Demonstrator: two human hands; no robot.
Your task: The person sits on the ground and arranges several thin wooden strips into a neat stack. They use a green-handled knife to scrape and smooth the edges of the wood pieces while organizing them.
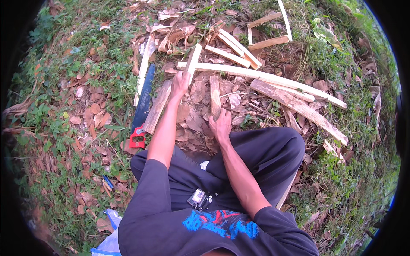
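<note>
My left hand is closed round the lower end of a pale wooden stick, which points away from me and crosses the end of a long strip. To its right, my right hand grips the near end of a short brown wooden piece standing out ahead of my legs. A short wooden board lies beside my left forearm. Left of that board rests a handsaw with a dark blue blade and a red handle, alongside a thin pale strip.
A long pale strip and a rough board stretch right. Farther off lie several short sticks and an open wooden frame. A small camera-like device sits on my lap; a plastic bag lies lower left. Dry leaves and grass cover the ground.
</note>
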